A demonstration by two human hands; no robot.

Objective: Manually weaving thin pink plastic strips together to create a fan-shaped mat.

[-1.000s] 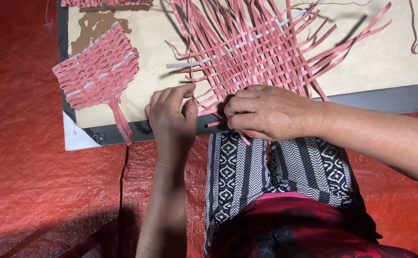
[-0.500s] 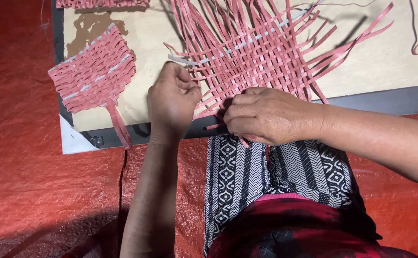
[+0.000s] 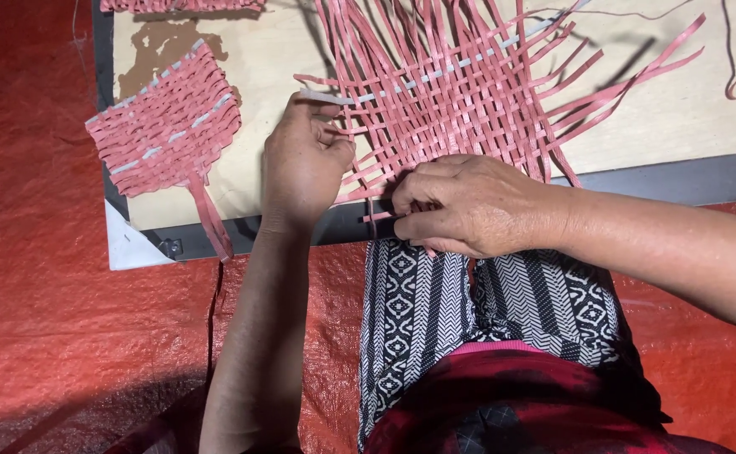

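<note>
Small woven pink piece (image 3: 162, 126) lying at nine o'clock on the wooden board (image 3: 687, 118), apart from both hands; left hand (image 3: 300, 168) at center, fingers pinching a pale strip (image 3: 326, 97) at the left edge of the large pink weave (image 3: 469, 92); right hand (image 3: 469, 206) at four o'clock of it, fingers curled, pressing the weave's near edge; red tarp (image 3: 40, 319) beneath everything.

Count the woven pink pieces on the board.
3: the large weave under both hands, a small finished piece at left, and one cut off by the top edge; others may be hidden.
</note>
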